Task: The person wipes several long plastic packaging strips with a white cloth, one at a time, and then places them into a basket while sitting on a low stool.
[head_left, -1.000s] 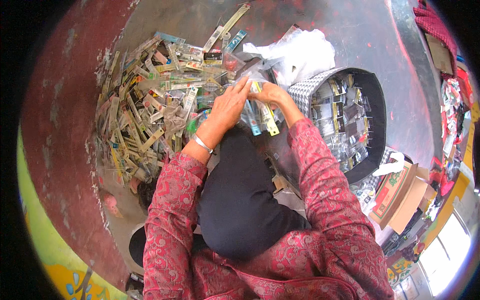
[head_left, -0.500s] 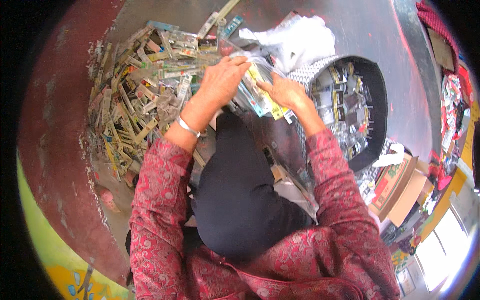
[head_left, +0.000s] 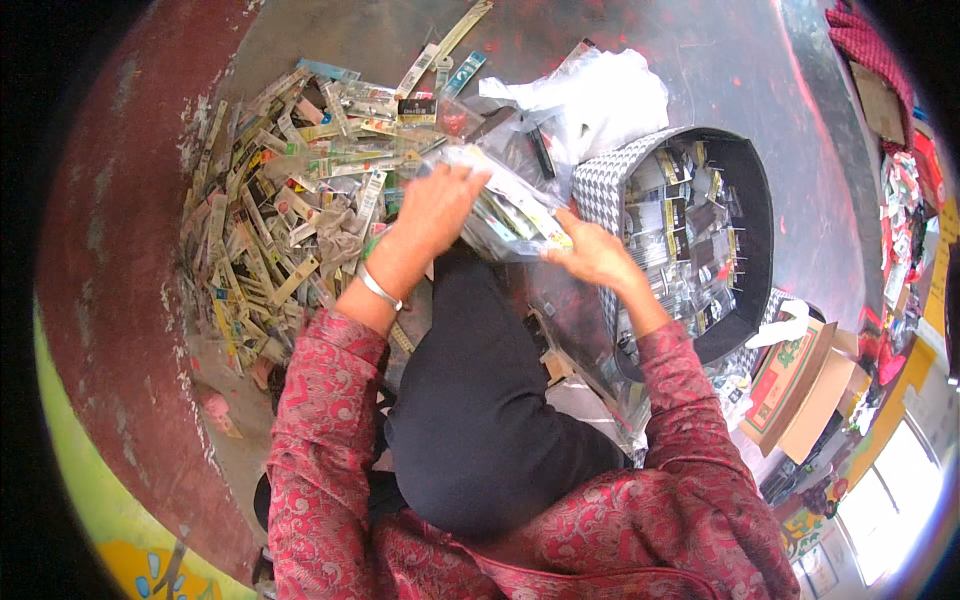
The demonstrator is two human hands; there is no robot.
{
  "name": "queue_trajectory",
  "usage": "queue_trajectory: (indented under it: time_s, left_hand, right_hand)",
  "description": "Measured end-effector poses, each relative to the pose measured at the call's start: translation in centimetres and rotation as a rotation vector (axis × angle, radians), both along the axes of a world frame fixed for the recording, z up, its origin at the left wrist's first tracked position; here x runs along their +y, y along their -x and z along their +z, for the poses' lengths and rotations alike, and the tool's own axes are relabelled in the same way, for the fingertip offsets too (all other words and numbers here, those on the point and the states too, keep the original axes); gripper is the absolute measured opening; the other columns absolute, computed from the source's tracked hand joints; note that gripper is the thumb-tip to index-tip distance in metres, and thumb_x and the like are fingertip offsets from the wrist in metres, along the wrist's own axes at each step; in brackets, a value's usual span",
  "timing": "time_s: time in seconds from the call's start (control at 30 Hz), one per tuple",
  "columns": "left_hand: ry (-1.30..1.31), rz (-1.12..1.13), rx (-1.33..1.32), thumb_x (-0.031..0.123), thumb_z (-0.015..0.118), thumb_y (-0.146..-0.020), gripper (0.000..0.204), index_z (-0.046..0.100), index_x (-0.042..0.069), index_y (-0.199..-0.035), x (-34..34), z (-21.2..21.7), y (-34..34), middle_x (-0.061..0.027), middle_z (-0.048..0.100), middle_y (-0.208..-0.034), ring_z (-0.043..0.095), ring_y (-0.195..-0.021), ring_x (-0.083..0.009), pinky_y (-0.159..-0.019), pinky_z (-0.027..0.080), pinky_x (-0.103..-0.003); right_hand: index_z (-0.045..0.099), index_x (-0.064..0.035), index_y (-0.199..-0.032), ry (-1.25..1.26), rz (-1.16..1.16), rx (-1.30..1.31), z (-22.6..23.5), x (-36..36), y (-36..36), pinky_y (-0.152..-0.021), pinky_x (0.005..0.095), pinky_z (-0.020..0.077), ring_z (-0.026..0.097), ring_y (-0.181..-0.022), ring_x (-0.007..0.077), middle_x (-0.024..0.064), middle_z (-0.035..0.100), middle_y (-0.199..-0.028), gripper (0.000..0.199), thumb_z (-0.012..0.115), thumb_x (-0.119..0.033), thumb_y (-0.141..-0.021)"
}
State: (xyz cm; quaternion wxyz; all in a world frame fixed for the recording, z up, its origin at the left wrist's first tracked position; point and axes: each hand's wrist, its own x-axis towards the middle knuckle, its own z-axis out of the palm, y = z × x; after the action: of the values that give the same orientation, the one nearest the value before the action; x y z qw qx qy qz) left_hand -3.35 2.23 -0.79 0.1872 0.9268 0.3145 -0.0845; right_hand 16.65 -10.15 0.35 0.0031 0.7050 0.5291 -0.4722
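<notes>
In the head view, the person sits on a grey floor [head_left: 720, 70] with both forearms in patterned red sleeves reaching forward over a black-clad lap. The left hand [head_left: 440, 205] lies on top of a clear plastic bag of small packets [head_left: 510, 215], its fingers curled over the bag's upper left end and gripping it; a metal bangle [head_left: 380, 290] sits on that wrist. The right hand [head_left: 595, 255] presses against the lower right end of the same bag, fingers spread and bent around it, so the bag is held between the two hands, just above the lap.

Toward the left edge of the floor, a heap of loose carded packets [head_left: 290, 220] spreads out, touching a dark red strip of floor. Beyond the bag lies a crumpled white plastic bag [head_left: 600, 100]. Just right of the hands stands a round houndstooth bin [head_left: 600, 190], filled with more packets. An open cardboard box [head_left: 800, 385] sits near the bin's lower right side.
</notes>
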Motion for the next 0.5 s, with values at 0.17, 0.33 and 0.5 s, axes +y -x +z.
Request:
queue_trajectory:
  time_s: [0.17, 0.33, 0.5]
  left_hand:
    - [-0.045, 0.033, -0.126, 0.004, 0.049, -0.073, 0.039, 0.052, 0.009, -0.112, -0.8, -1.1, 1.4, -0.0106, 0.056, -0.096, 0.056, -0.088, -0.027, -0.067, 0.049, -0.035]
    - [-0.119, 0.055, -0.193, 0.005, 0.05, -0.073, 0.04, 0.053, 0.013, -0.112, -0.3, -0.6, 0.9, -0.0107, 0.054, -0.094, 0.055, -0.086, -0.0269, -0.066, 0.049, -0.036]
    - [-0.038, 0.067, -0.017, 0.004, 0.051, -0.073, 0.045, 0.052, 0.017, -0.115, -1.8, -0.7, 1.8, -0.0106, 0.053, -0.094, 0.054, -0.088, -0.0277, -0.067, 0.049, -0.036]
  right_hand:
    - [0.05, -0.0058, -0.112, -0.084, -0.079, -0.228, -2.7, 0.2, 1.6, -0.076, 0.0468, 0.0437, 0.058, -0.086, 0.0376, 0.0233, 0.06, -0.086, 0.038, 0.053, -0.015, -0.075]
    - [0.052, -0.0066, -0.11, -0.275, -0.345, -0.134, -3.0, 1.1, 2.6, -0.076, 0.0495, 0.0424, 0.057, -0.085, 0.0402, 0.0228, 0.061, -0.087, 0.034, 0.049, -0.021, -0.08]
    - [0.053, -0.0058, -0.11, -0.112, -0.261, 0.032, -3.0, -0.3, 1.1, -0.081, 0.045, 0.0416, 0.055, -0.095, 0.0388, 0.0237, 0.058, -0.097, 0.039, 0.052, -0.03, -0.079]
